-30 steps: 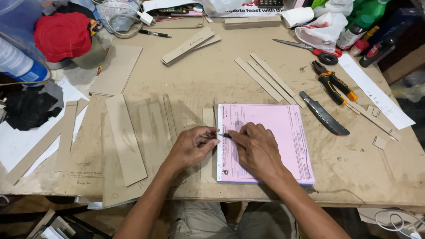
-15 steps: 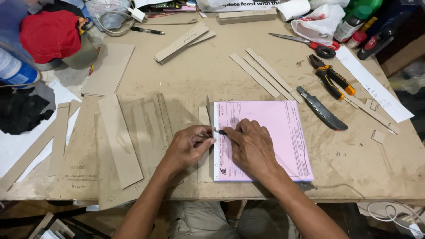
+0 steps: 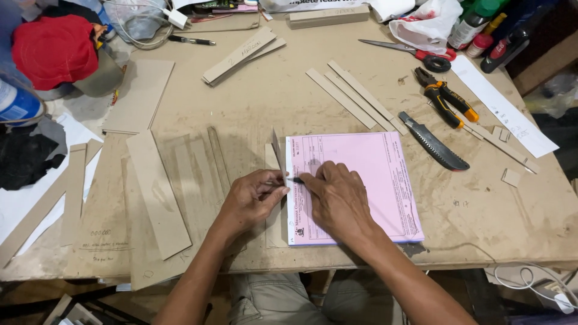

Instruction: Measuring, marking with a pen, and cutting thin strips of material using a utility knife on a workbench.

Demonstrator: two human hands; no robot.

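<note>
Pad of forms (image 3: 367, 180) on tabletop (image 3: 271, 102) near front edge, both hands (image 3: 295, 195) on its left margin, cardboard strips (image 3: 156, 192) to left, knife (image 3: 433, 141) and pliers (image 3: 445, 99) to right, scissors (image 3: 409, 51) behind.

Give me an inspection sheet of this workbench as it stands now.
Surface: worn wooden table, scuffed and stained.
Job's things: pink paper pad near the front edge; a thin cardboard strip stands on edge along its left side; a small dark tool shows between the hands.
Clutter: cardboard strips, pliers, utility knife, scissors, red cap, pen.
Hands: left hand pinches at the pad's left edge; right hand rests on the pad, at the dark tool.
Cables: white cable at the lower right.
Surroundings: bottles at the far right corner.
</note>
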